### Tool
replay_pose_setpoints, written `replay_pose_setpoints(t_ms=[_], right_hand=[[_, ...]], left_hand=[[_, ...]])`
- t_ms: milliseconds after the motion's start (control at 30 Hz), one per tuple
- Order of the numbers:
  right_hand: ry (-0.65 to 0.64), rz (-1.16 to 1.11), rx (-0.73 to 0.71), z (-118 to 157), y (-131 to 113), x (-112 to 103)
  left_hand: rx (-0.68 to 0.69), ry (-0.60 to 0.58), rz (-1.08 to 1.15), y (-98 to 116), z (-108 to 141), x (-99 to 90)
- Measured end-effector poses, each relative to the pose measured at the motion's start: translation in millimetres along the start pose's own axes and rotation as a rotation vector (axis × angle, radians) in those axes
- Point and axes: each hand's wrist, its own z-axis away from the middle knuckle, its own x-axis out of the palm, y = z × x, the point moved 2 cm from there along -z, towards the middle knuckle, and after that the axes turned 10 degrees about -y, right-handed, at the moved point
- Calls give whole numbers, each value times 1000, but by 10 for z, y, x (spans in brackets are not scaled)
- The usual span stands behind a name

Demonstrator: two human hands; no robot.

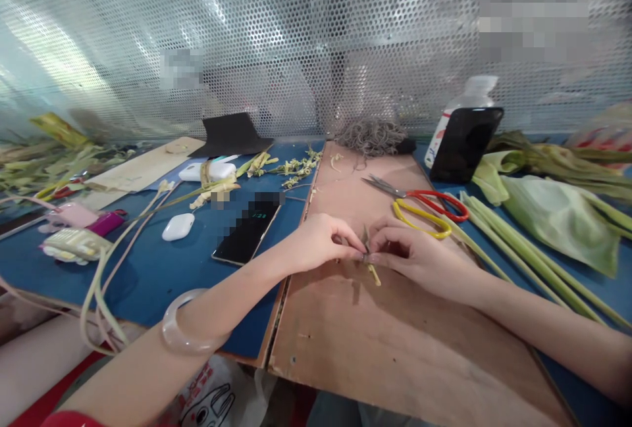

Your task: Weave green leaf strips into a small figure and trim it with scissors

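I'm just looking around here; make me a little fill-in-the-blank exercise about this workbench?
1. The left hand and right hand meet at a small plant piece above the ____-coloured board.
2. The scissors have one red handle loop and one ____ loop.
3. The pale bangle is worn on the ____ arm.
4. The upright black phone stands in front of a plastic ____.

Missing words: brown; yellow; left; bottle.

Far side: perforated metal panel (276, 32), bright glare (64, 52) at left. Blue tabletop (148, 269) left, blue surface (567, 387) right, brown wood board (345, 335) between.
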Motion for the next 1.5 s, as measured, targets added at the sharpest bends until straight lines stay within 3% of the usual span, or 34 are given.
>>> replay_pose_setpoints(t_ms=[167,833,1267,1500], right_hand=[[-4,-6,18,6,13,1],[-16,-178,43,4,53,16],[-3,-129,4,40,47,-59],[-15,-73,-24,51,37,-70]], left_hand=[[37,8,-52,53,9,1],[-92,-28,20,68,12,74],[-68,-17,-75,71,53,74],[11,10,-174,118,60,48]])
